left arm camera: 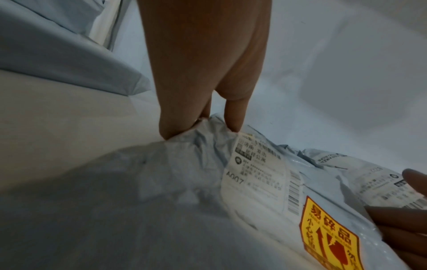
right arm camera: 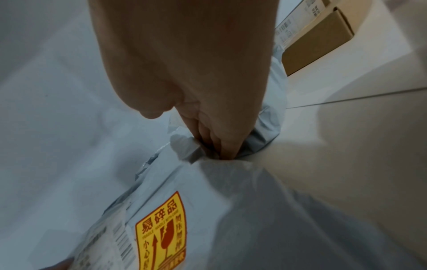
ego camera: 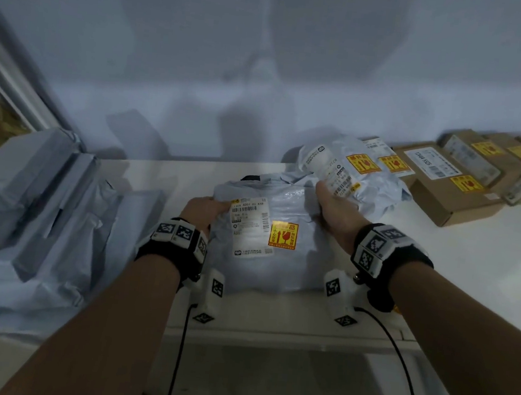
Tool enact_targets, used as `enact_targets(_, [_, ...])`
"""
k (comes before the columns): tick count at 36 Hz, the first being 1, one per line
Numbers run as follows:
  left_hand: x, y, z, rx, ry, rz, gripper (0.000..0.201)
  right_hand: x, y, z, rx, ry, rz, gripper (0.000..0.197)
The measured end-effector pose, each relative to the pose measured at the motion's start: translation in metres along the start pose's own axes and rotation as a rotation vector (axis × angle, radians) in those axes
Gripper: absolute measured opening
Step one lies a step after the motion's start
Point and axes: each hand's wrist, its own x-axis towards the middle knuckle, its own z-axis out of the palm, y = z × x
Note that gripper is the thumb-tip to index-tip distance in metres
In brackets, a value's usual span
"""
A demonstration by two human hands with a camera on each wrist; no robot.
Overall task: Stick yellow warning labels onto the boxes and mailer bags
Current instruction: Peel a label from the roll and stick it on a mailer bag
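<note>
Bag in hand: I saw the grey mailer bag [ego camera: 265, 261] lying on the white table [ego camera: 458, 248], directly in front of me, its white shipping slip [ego camera: 250, 228] facing up.
Yellow label: the yellow warning label [ego camera: 283, 235] was stuck flat on that bag, just right of the slip and touching its edge.
Left hand: my left hand [ego camera: 202, 207] gripped the bag's far left corner; in the left wrist view the fingers [left arm camera: 233, 117] were curled into the crumpled plastic there.
Right hand: my right hand [ego camera: 334, 210] was clamped on the bag's far right corner, the fingers [right arm camera: 221, 144] dug into a fold of plastic, as the right wrist view showed.
In the way: a second mailer bag [ego camera: 359, 181] lay just behind the right hand, touching the held bag, with its own yellow sticker [ego camera: 362, 164] on top.
Right side: a row of cardboard boxes [ego camera: 450, 190] ran along the wall beyond that bag, each visible top bearing a yellow sticker.
Left side: a loose heap of grey bags [ego camera: 38, 207] sat at the table's left end, apart from the held bag; I saw no yellow on them.
Cables: black leads [ego camera: 397, 353] hung from both wrist units over the table's near edge.
</note>
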Motion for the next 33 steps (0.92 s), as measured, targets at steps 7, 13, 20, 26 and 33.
enact_targets(7, [-0.028, 0.016, 0.005, 0.166, 0.082, 0.081, 0.041, -0.039, -0.031, -0.003, -0.053, 0.019, -0.113, 0.094])
enact_targets(13, [-0.045, 0.023, 0.004, 0.186, 0.118, 0.077, 0.045, -0.035, -0.036, -0.007, -0.053, 0.012, -0.087, 0.057])
enact_targets(20, [-0.067, 0.035, 0.003, 0.138, 0.143, 0.112, 0.049, -0.071, -0.05, -0.006, -0.167, 0.043, -0.155, 0.071])
enact_targets(26, [-0.095, 0.057, -0.003, -0.012, 0.161, 0.168, 0.052, -0.097, -0.07, 0.012, -0.059, 0.026, -0.247, 0.049])
enact_targets(33, [-0.131, 0.075, -0.019, -0.245, 0.096, 0.206, 0.061, -0.126, -0.093, 0.059, 0.06, -0.057, -0.241, 0.065])
